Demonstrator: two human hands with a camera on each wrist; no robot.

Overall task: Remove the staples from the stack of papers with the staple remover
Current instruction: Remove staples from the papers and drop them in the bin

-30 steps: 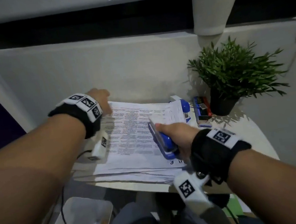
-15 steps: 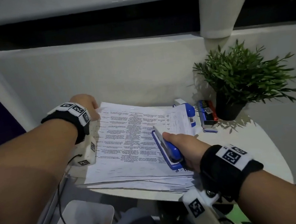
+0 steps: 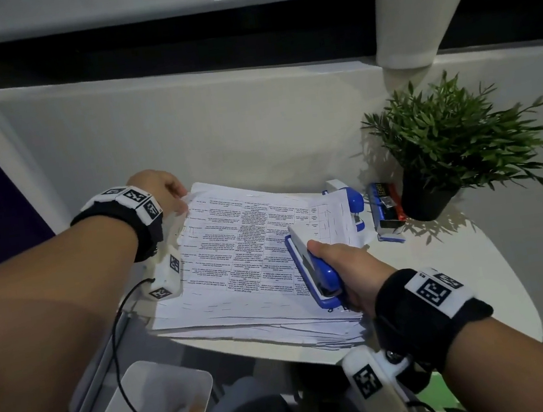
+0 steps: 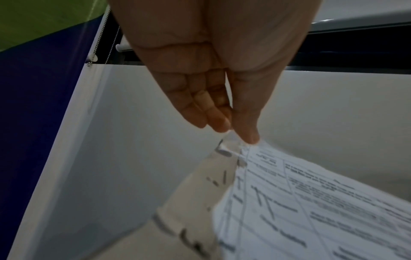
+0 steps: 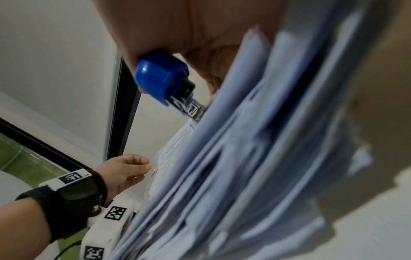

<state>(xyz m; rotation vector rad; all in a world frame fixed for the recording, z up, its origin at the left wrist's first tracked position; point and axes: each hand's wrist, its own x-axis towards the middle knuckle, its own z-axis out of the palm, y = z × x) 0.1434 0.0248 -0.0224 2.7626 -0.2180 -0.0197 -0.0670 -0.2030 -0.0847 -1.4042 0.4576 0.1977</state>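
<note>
The stack of papers [image 3: 236, 265] lies spread on the white bench [image 3: 471, 269], its near edge hanging a little past the rim. The left hand [image 3: 161, 189] pinches the far left corner of the top sheets between thumb and fingertips [image 4: 219, 121], lifting that corner slightly; the left wrist view shows a small dark mark just below the pinch that may be a staple, though the blur makes this hard to confirm. The right hand [image 3: 343, 265] is curled around the blue staple remover [image 3: 316, 265], which rests on the right part of the top sheet with its metal nose pointing away from the body. The step in hand looks like the setup: one hand presenting the stapled corner, the other with the tool ready but well apart from that corner. The next move likely calls for carrying the remover across the page to the pinched corner, sliding its nose under the staple's crown, and keeping the sheets taut so the paper does not tear.
</note>
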